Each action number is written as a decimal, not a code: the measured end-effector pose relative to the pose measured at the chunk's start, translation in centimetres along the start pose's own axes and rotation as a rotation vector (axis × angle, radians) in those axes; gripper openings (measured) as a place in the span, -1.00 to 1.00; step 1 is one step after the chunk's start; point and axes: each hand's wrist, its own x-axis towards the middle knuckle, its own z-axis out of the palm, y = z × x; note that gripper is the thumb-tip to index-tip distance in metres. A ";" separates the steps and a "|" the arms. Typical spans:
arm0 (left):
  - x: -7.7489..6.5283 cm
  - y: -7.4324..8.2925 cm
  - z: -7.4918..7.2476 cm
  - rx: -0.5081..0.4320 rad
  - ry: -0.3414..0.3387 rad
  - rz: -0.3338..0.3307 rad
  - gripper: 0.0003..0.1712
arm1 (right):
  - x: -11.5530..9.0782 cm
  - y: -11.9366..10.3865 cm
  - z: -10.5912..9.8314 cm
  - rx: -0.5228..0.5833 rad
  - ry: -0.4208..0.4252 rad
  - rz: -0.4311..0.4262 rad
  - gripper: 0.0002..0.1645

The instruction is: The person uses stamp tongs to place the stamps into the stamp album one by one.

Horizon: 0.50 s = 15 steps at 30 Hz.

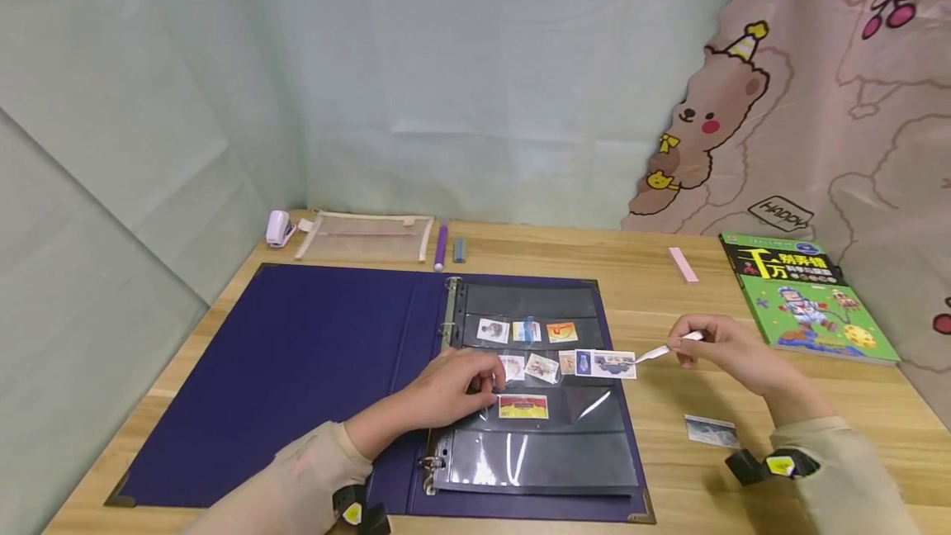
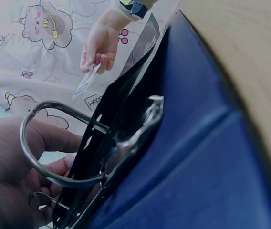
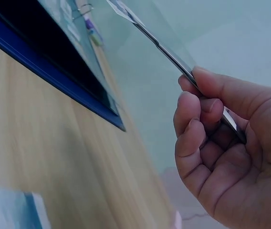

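My right hand [image 1: 724, 349] pinches slim metal tweezers [image 3: 166, 51] between thumb and fingers. At their tips is a long white-edged stamp [image 1: 613, 365] with a blue-grey picture, held level over the right side of the black stamp page [image 1: 550, 461]. My left hand [image 1: 453, 386] lies at the page's left side by the binder rings [image 2: 28, 138], fingertips right at the clear pockets; I cannot tell whether they pinch the film. Near those fingertips, a red-and-yellow stamp [image 1: 523, 407] sits in a pocket. Several smaller stamps, including a flowered one [image 1: 542, 368], fill the rows above.
The open dark blue binder [image 1: 297, 370] spreads across the table. Another stamp [image 1: 711, 431] lies right of it. Behind are a small stapler [image 1: 279, 229], mesh pouch [image 1: 367, 238], purple pen [image 1: 442, 246] and grey-blue block [image 1: 459, 251]. A pink strip [image 1: 683, 264] and green book [image 1: 817, 304] are at right.
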 end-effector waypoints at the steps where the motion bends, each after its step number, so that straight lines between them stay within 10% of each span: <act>1: 0.0 0.0 0.0 -0.002 0.000 0.003 -0.85 | 0.3 0.1 0.2 0.008 -0.005 0.009 -0.82; 15: 0.0 -0.3 0.2 0.006 0.005 0.019 -0.84 | 3.0 0.8 2.1 0.096 -0.062 0.100 -0.69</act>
